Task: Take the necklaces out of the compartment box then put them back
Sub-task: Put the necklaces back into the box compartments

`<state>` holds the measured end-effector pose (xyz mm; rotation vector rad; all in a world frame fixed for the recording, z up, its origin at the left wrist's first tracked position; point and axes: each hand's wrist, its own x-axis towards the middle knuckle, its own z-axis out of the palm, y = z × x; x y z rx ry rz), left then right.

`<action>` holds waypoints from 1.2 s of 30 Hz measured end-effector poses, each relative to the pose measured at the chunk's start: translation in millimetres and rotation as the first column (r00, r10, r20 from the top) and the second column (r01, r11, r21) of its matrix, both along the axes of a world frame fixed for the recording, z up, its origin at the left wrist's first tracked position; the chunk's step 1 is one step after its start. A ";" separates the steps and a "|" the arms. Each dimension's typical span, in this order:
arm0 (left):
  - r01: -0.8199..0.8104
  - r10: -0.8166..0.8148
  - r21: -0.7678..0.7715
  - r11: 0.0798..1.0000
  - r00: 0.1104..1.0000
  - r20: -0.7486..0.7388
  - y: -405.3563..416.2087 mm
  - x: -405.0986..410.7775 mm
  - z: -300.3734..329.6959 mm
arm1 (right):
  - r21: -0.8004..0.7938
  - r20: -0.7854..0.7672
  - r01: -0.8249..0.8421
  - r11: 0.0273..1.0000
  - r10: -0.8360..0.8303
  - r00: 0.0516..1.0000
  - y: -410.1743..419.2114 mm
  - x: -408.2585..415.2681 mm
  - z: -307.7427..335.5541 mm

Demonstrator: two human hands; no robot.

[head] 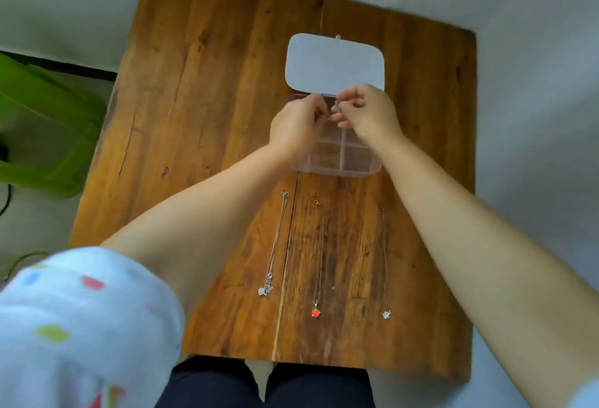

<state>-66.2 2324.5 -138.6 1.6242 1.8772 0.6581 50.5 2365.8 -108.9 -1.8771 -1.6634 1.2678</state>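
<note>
Both hands meet at the centre of the frame above the open compartment box [337,154]. The left hand [296,128] and right hand [369,112] pinch a small necklace [334,109] between curled fingers. Three necklaces [317,255] lie on the desk [201,83] below.

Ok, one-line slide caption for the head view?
Both hands pinch a necklace over the open compartment box; three necklaces lie on the table.

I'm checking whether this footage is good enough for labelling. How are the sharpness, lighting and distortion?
Head view: soft, even daylight with no hard shadows; wide-angle bending bows the brown wooden table edges; the white patterned sleeve is blurred up close; the thin chain pinched between left hand and right hand is barely resolved.
</note>
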 end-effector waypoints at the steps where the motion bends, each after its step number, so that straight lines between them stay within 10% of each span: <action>1: 0.021 -0.022 -0.018 1.000 0.998 -0.058 4.5 3.4 -4.1 | -0.011 0.030 -0.017 1.000 0.017 0.999 1.8 0.3 -7.3; 13: 0.330 -0.327 0.097 0.939 0.944 -0.050 -56.3 -0.1 4.9 | -0.058 -0.037 -0.010 0.998 0.008 0.999 -93.4 55.4 1.4; 27: 0.652 -0.693 -0.285 0.703 0.537 -0.481 -90.1 12.5 -23.2 | -0.126 0.321 0.027 0.992 0.015 0.947 -213.4 16.0 -36.7; 36: 0.446 -0.439 -0.066 0.893 0.893 0.100 -88.1 -3.3 24.1 | -0.250 -0.123 0.171 0.953 -0.207 0.971 -197.6 12.6 -23.9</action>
